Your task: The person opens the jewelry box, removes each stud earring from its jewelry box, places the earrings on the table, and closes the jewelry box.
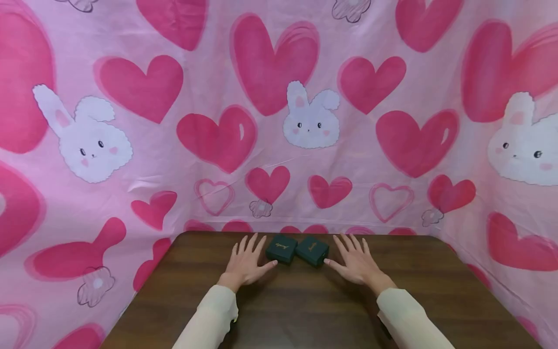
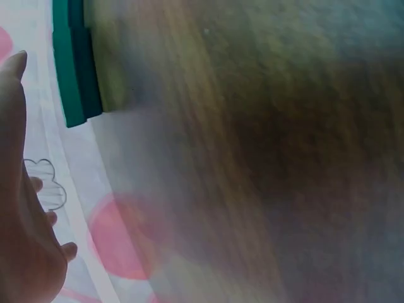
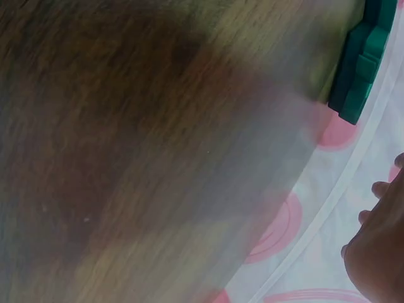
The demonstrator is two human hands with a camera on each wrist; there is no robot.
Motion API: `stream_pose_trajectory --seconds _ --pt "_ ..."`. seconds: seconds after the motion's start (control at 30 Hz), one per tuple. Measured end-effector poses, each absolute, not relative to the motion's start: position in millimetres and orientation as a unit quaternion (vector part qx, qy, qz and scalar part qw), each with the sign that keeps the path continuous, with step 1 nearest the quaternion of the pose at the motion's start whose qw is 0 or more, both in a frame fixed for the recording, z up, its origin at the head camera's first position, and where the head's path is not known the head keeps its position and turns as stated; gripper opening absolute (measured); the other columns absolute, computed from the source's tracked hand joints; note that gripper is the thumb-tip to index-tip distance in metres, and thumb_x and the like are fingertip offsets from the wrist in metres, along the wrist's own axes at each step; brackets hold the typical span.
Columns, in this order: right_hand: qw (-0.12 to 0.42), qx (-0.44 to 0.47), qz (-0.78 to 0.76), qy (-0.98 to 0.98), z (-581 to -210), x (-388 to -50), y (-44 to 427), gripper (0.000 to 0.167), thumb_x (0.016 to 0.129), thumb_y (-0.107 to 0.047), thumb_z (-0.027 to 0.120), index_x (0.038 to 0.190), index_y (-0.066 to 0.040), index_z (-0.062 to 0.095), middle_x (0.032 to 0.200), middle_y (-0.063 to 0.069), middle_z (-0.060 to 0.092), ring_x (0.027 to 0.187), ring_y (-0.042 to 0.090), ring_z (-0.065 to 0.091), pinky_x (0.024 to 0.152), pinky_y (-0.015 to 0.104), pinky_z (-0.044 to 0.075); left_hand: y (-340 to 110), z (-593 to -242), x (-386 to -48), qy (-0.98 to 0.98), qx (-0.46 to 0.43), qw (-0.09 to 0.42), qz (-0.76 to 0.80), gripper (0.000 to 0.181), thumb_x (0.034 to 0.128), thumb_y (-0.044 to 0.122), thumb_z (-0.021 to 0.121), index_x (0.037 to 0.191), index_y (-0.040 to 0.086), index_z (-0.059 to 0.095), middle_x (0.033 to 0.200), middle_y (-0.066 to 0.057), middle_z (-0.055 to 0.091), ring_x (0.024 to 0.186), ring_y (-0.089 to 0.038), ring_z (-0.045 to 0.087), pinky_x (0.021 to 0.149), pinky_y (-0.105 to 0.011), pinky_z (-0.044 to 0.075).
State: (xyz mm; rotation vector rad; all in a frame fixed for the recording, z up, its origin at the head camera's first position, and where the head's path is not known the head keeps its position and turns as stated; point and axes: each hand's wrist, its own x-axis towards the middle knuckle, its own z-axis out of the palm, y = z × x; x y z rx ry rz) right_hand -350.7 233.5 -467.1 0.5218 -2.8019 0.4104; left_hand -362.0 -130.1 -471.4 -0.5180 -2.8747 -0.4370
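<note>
Two small dark green boxes sit side by side near the table's far edge: a left box and a right box, each with gold lettering on its lid. Their near corners are close together or touching. To the left of them my left hand is spread with straight fingers, its thumb near the left box. My right hand is spread likewise on the other side, thumb tip beside the right box. Neither hand holds anything. The wrist views show a green box and a green box at their upper edges.
The boxes stand on a brown wooden table. Behind and beside it hangs a pink cloth printed with hearts and rabbits, close to the table's far edge.
</note>
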Motion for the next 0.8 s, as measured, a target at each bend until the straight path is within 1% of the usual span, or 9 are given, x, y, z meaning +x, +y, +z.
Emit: stream_pose_trajectory --seconds 0.27,0.37,0.47,0.63,0.8 --pt "0.124 0.180 0.147 -0.965 -474 -349 232 0.094 0.092 -0.067 0.057 0.159 -0.006 0.033 0.162 0.021 0.032 0.147 0.048 0.027 0.114 0.074 0.013 -123 -470 -359 -0.966 -0.190 0.091 -0.150 0.094 0.0885 0.075 0.052 0.161 0.021 0.030 0.165 -0.014 0.028 0.150 -0.045 0.022 0.117 -0.067 0.018" --pt "0.122 0.180 0.158 -0.963 -474 -350 232 0.096 0.092 -0.068 0.057 0.159 -0.005 0.030 0.162 0.022 0.032 0.147 0.047 0.029 0.114 0.072 0.015 -118 -468 -361 -0.965 -0.194 0.096 -0.147 0.093 0.0885 0.075 0.052 0.161 0.021 0.031 0.164 -0.014 0.029 0.149 -0.044 0.024 0.117 -0.067 0.019" --pt "0.114 0.178 0.182 -0.960 -473 -352 231 0.099 0.091 -0.066 0.060 0.160 -0.004 0.027 0.162 0.023 0.031 0.146 0.046 0.030 0.115 0.071 0.018 -112 -466 -364 -0.965 -0.197 0.097 -0.146 0.092 0.0893 0.074 0.052 0.161 0.022 0.030 0.164 -0.012 0.029 0.148 -0.042 0.025 0.118 -0.064 0.019" --pt "0.085 0.171 0.222 -0.956 -474 -354 228 0.103 0.089 -0.062 0.067 0.160 -0.002 0.022 0.163 0.025 0.027 0.145 0.049 0.031 0.114 0.068 0.024 -102 -465 -363 -0.961 -0.205 0.099 -0.155 0.089 0.0903 0.072 0.054 0.160 0.021 0.032 0.162 -0.013 0.031 0.146 -0.040 0.029 0.118 -0.062 0.022" --pt "0.079 0.167 0.236 -0.954 -476 -357 225 0.104 0.089 -0.060 0.069 0.160 -0.002 0.022 0.162 0.026 0.027 0.144 0.051 0.032 0.113 0.069 0.026 -95 -460 -361 -0.959 -0.221 0.100 -0.146 0.085 0.0916 0.067 0.058 0.158 0.019 0.037 0.159 -0.013 0.036 0.143 -0.040 0.032 0.116 -0.062 0.026"
